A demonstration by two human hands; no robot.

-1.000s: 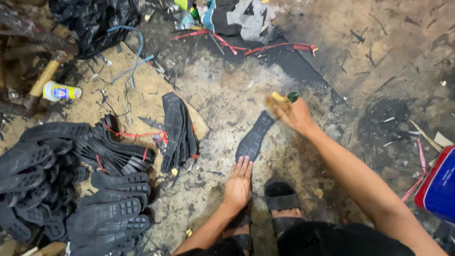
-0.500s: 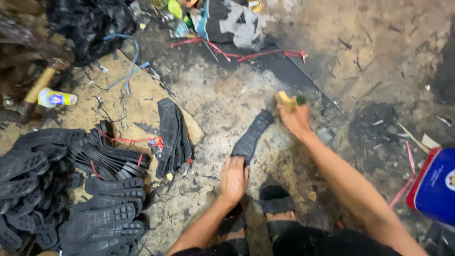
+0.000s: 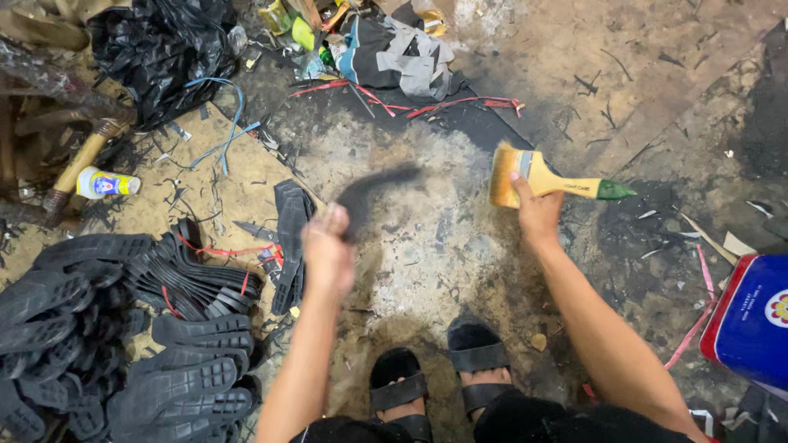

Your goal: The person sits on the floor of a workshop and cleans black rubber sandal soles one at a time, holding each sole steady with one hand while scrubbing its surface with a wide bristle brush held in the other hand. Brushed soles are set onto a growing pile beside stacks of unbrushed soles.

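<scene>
Lifting now: left hand (image 3: 327,250) fingers grasping sole (image 3: 369,193) (blurred), previously floor-flat; right hand (image 3: 538,215) gripping brush (image 3: 542,178).

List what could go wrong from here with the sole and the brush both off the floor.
1. The black rubber shoe sole in the left hand is motion-blurred, so it may slip from the fingers.
2. The yellow-handled flat paintbrush in the right hand hangs over the stained concrete floor and could drip.
3. The swung sole might hit the upright stack of black soles and topple it.
</scene>
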